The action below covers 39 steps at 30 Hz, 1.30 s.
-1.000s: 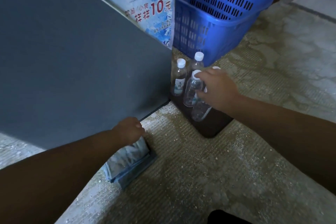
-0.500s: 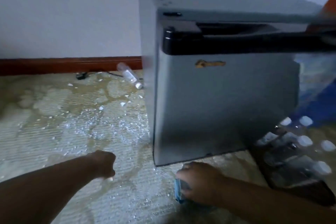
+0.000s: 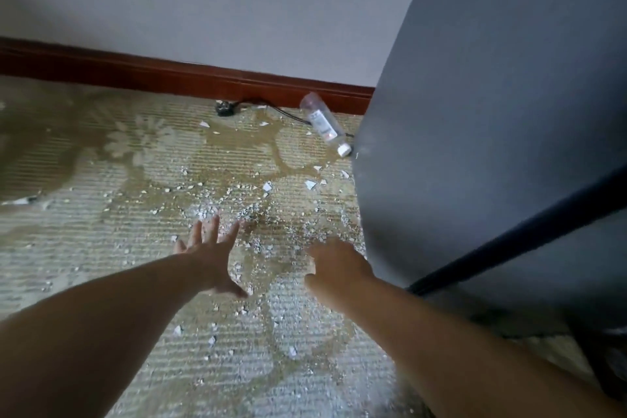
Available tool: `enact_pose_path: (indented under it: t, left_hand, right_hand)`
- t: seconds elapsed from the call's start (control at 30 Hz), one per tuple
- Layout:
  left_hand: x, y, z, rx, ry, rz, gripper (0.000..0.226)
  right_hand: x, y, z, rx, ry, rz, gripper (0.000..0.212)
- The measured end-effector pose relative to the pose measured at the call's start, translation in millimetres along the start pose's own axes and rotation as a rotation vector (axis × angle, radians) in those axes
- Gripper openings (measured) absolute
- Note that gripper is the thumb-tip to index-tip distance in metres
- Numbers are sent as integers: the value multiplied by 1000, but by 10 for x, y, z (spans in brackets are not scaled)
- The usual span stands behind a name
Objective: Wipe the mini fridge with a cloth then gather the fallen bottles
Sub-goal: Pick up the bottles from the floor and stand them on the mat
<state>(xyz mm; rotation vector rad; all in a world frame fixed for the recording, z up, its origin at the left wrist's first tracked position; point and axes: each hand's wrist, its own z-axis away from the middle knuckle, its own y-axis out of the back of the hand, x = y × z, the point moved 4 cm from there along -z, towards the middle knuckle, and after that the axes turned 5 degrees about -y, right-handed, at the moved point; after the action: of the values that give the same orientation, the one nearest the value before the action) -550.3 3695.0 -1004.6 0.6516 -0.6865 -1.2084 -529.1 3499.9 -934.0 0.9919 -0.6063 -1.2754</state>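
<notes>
My left hand [image 3: 210, 258] is wide open, fingers spread out, palm down over the carpet [image 3: 101, 231]. It holds nothing. My right hand [image 3: 336, 263] is close to a bottom corner of the fridge [image 3: 492, 112]. It is blurry, so I cannot tell how open it is. The bottle [image 3: 322, 122] lies on its side at the far edge of the carpet, just beside the fridge. It lies slanted: its white cap points at me and the fridge, its bottom at the baseboard [image 3: 169, 73]. Small white bits [image 3: 268, 186] lie on the carpet.
</notes>
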Motion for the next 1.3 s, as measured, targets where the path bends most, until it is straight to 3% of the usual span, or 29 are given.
enact_pose_path:
  t: [0.2,0.4,0.57,0.63,0.73,0.87,1.0,1.13,1.3]
  left_hand:
    - [-298,-23,-374,-18,28,40,152]
    - [-327,-134,-473,-14,48,-111,153]
    - [-303,-59,-476,-52,62,-189,156]
    - [-285,-67,-508,-55,52,-201,158]
    - [-299,-96,-545,-59,52,-219,158]
    - [-325,-112,-616,-52,45,-221,157]
    - [-303,-94,-625,-67,48,-232,157]
    - [-292,-87,-639,-73,58,-254,155]
    - [-291,-105,-651,-92,70,-266,153]
  right_hand:
    - [55,70,-598,54,-103,-17,18]
    - [216,128,-1226,148,-257,-65,39]
    - [333,325,-1604,250,-315,-32,31]
    - [382,415,-1766,269,-295,23,40]
    - [472,542,-2022,240,-256,-51,54]
    - [554,674,-2319,211,-212,-103,53]
    - [535,644,-2580,128,-226,-69,63]
    - [589,556,-2722,44,-257,-50,59]
    - [602,530,-2748,68,-299,-137,70]
